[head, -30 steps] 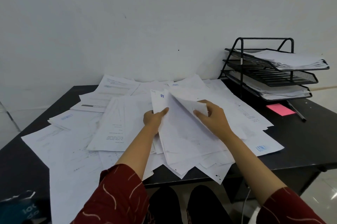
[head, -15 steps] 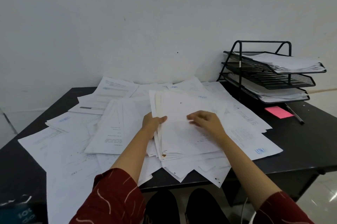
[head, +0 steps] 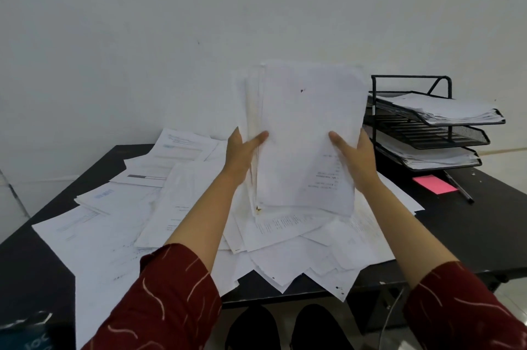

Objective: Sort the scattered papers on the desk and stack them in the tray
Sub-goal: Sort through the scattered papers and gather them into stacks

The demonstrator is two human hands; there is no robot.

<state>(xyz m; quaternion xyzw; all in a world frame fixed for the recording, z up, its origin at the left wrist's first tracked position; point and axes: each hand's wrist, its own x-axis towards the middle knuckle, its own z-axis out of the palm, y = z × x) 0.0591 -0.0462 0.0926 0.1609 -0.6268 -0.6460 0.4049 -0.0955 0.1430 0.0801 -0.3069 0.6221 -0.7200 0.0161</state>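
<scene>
Behind the lifted bundle of papers (head: pixel 305 133): fingers of both hands, only thumbs showing. Print on the scattered sheets (head: pixel 182 201) too small to read. Left end of the tray (head: pixel 427 133) hidden by that bundle.

Both hands hold a stack of papers (head: pixel 306 133) upright above the table (head: pixel 470 224): the left hand (head: pixel 242 150) grips its left edge with the thumb on the front sheet, the right hand (head: pixel 355 156) its right edge likewise. Loose sheets (head: pixel 176 198) lie scattered across the table beneath. At the far right stands a black three-tier tray (head: pixel 445 133), papers in its top and bottom tiers, a pink note (head: pixel 433 184) and a pen (head: pixel 459 187) just near it.
</scene>
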